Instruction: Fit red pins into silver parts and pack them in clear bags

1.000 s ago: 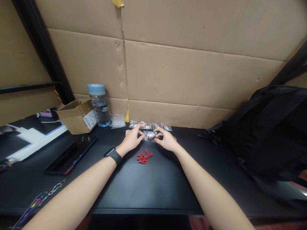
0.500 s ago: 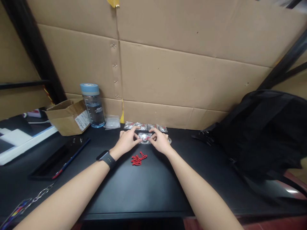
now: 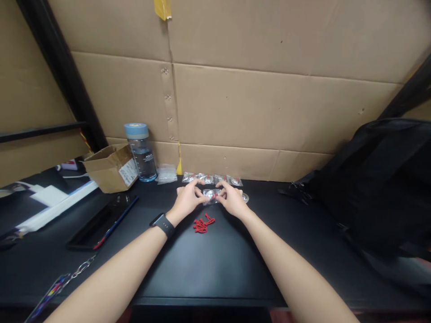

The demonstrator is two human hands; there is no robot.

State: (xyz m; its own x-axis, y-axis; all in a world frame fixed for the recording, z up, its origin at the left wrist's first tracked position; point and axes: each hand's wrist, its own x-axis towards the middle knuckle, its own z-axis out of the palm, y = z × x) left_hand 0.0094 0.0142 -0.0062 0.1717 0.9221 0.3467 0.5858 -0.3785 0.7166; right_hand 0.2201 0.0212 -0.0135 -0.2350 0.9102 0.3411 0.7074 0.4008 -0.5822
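Note:
A small clear plastic bag (image 3: 211,194) with a round silvery piece and a bit of red in it lies on the black table between my hands. My left hand (image 3: 189,198) pinches its left side between thumb and fingers. At the right side, my right hand (image 3: 233,200) grips the same bag, fingers curled. A loose pile of red cord loops (image 3: 202,224) rests just nearer to me. Behind my hands runs a row of similar filled bags (image 3: 208,179). Beyond my right hand a round silvery disc (image 3: 245,197) peeks out, partly hidden.
At the left stand a blue-lidded water bottle (image 3: 143,154) and an open cardboard box (image 3: 109,168), with a stack of clear bags (image 3: 166,174) beside them. A dark tablet (image 3: 104,220) and a lanyard (image 3: 63,285) lie nearer. A black backpack (image 3: 377,193) fills the right. Cardboard (image 3: 252,112) walls the back.
The camera view has shifted, so everything appears a little farther right. Both hands keep their grip on the bag, with hardly any change in their pose.

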